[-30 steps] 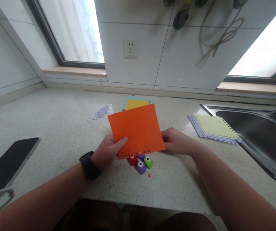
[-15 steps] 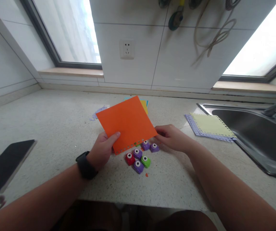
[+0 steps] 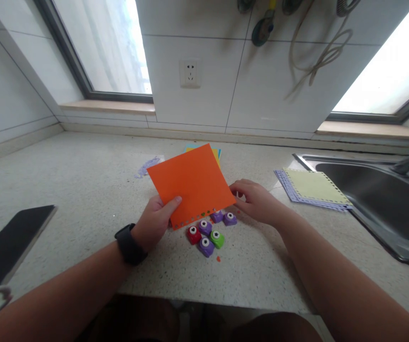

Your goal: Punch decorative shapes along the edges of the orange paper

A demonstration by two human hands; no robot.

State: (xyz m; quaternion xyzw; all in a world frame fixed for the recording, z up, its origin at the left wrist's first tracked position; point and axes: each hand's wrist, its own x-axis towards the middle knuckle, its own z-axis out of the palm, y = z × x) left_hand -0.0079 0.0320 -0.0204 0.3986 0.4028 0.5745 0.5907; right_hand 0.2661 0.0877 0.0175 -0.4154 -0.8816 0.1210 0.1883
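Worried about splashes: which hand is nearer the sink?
Right. The right hand is left of the sink, at a corner of the orange sheet; the left hand is farther left, gripping that sheet.

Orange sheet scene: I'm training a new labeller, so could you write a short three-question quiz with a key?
1. Multiple choice: the row of holes in the orange sheet runs along which edge? A) the edge farthest from the person B) the edge nearest the person
2. True or false: the pale yellow sheet lies on top of purple sheets.
3. Fill in: the black watch is on the ____ wrist.

Key: 1 B; 2 true; 3 left.
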